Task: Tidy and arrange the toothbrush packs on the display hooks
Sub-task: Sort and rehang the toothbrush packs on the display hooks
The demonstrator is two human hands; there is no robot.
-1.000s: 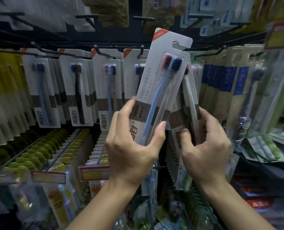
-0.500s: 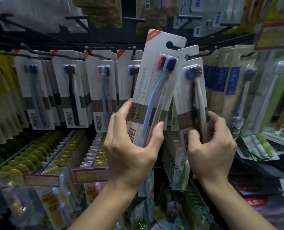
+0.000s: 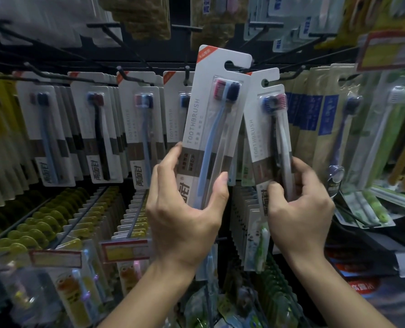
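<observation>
Nearest me, my left hand grips one toothbrush pack at frame centre and my right hand pinches a second pack just right of it; both look off the hooks, so I judge two left to hang. Behind, at left, the matching rows already hang neatly on their display hooks.

Hanging packs crowd the hooks left; a dark gap between both held packs seems passable.
</observation>
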